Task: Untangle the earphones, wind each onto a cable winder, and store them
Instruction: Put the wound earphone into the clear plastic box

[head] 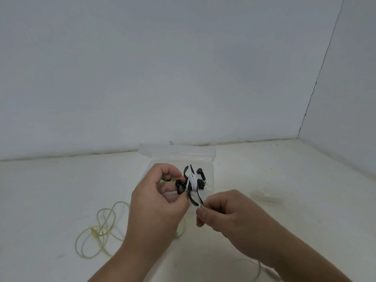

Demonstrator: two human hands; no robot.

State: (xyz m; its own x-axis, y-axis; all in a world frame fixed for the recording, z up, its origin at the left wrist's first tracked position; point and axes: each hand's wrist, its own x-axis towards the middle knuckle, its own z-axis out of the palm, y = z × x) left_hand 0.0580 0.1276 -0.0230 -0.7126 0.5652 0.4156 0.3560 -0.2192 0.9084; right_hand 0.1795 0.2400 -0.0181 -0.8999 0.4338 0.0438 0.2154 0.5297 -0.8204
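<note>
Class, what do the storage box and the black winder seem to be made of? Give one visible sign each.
Storage box: clear, glossy plastic, probably; the table shows through its walls and lid.
Winder: black, matte, likely soft rubber or silicone; its arms curve round the white cable.

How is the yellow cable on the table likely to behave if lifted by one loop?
The yellow cable lies in loose, crossing loops, so it is probably floppy and would sag. It looks thin, so likely light. Where the loops cross, it may snag and come up tangled.
</note>
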